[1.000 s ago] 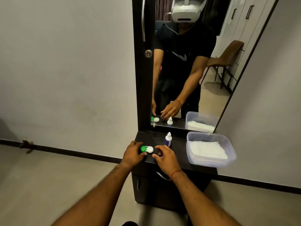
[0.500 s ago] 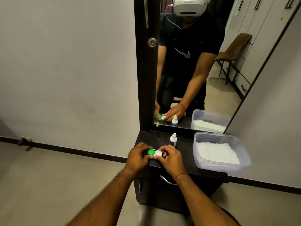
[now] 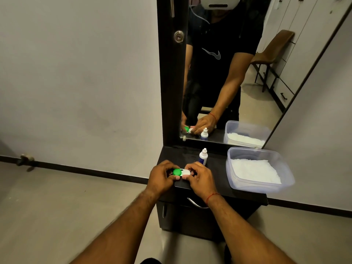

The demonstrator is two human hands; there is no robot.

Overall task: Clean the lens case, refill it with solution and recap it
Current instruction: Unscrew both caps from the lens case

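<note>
The lens case [image 3: 181, 172] has a green cap on its left well and a white cap on its right well. Both hands hold it just above the front edge of the black dresser top [image 3: 215, 174]. My left hand [image 3: 162, 177] grips the green-capped end. My right hand [image 3: 200, 178] pinches the white-capped end with thumb and fingers. A small solution bottle [image 3: 203, 156], white with a blue label and a white nozzle cap, stands upright just behind my right hand.
A clear plastic tub [image 3: 257, 185] holding white tissue sits on the right side of the dresser top. A tall mirror [image 3: 228, 73] rises behind the dresser and reflects the person and objects. A drawer handle [image 3: 196, 203] is below my right wrist.
Both hands closed in on the lens case and lifted it toward the dresser's front edge. One second ago my right hand was beside the case, not holding it.
</note>
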